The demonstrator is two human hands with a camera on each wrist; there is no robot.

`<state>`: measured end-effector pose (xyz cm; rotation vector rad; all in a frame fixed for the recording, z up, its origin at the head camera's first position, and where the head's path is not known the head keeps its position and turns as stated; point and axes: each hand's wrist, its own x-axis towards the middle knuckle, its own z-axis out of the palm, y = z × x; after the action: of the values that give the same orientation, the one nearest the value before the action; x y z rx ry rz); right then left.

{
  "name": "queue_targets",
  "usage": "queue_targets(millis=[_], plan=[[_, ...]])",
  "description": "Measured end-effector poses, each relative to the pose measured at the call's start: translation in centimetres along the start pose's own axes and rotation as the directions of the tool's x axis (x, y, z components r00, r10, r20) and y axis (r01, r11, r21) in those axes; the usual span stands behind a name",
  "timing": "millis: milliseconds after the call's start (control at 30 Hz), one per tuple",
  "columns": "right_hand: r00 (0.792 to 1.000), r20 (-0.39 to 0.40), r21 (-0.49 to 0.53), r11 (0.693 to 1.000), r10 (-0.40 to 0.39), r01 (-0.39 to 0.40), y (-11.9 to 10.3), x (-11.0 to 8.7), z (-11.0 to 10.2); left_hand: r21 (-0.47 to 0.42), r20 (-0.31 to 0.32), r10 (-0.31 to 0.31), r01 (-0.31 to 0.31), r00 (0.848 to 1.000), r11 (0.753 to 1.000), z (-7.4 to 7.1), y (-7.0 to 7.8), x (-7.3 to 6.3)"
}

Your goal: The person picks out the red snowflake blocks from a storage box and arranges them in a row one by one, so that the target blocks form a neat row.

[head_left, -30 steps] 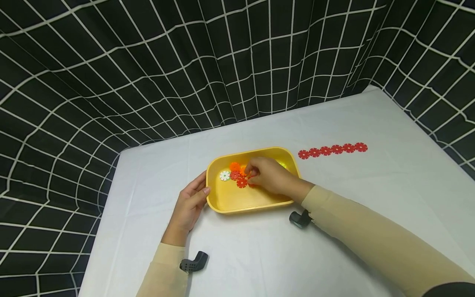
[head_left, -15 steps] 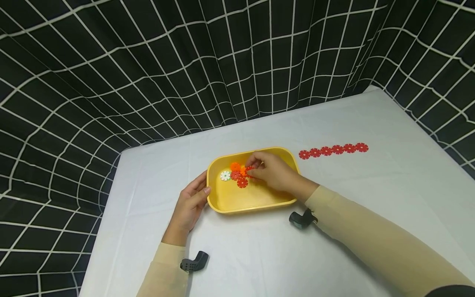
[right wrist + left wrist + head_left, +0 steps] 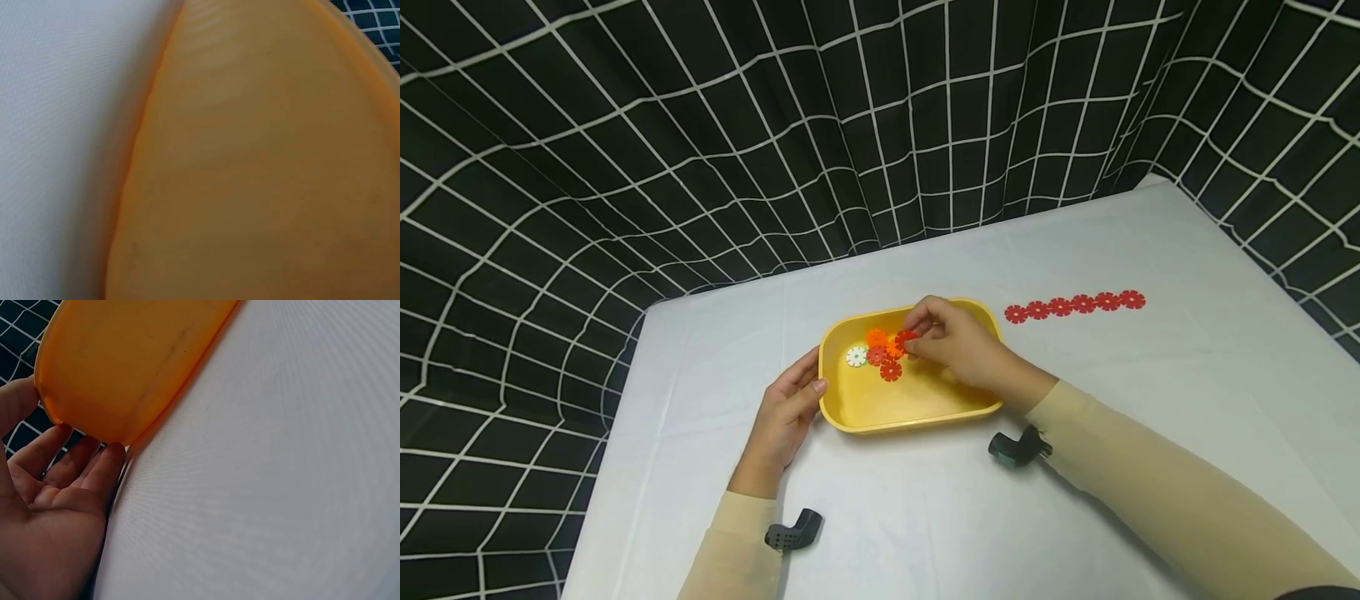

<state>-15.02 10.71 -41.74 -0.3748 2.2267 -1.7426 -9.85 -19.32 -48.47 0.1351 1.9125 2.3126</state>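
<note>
A yellow plastic tray (image 3: 872, 406) lies on the white table with several notched plastic snowflake discs in it. My left hand (image 3: 784, 417) grips its left end, the thumb at the rim and the fingers against the outer wall (image 3: 125, 387). Over the tray, my right hand (image 3: 962, 343) pinches a red snowflake disc (image 3: 905, 339) between thumb and fingertips. Just left of that disc lie an orange disc (image 3: 876, 337), a pinkish-red one (image 3: 876, 356) and a white one (image 3: 856, 357). Another red disc (image 3: 891, 371) rests below them. In the right wrist view the tray's wall (image 3: 262, 156) hides the right hand.
A straight chain of linked red snowflake discs (image 3: 1071, 306) lies on the white tablecloth (image 3: 880, 517) to the right of the tray. Behind and beside the table hangs a black curtain (image 3: 887, 125) with a white grid.
My right hand rises slightly from the pile and now lifts a red disc in its fingertips. The left hand and the tray stay almost where they were.
</note>
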Motion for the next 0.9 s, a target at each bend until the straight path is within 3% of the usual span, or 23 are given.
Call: queue_targets(millis=[267, 533, 900], plan=[[1.0, -0.022, 0.072, 0.997, -0.022, 0.024, -0.1, -0.8, -1.9, -0.008, -0.001, 0.0, 0.0, 1.0, 1.0, 0.0, 0.0, 0.0], [0.998, -0.066, 0.037, 0.999, 0.008, -0.006, 0.5, -1.6, -3.9, -0.002, 0.001, -0.004, 0.004, 1.0, 1.0, -0.1, 0.0, -0.1], [0.993, -0.096, 0.05, 0.996, -0.064, 0.069, 0.9, -1.2, -5.0, -0.019, -0.002, -0.005, 0.005, 1.0, 1.0, 0.0, 0.0, 0.0]])
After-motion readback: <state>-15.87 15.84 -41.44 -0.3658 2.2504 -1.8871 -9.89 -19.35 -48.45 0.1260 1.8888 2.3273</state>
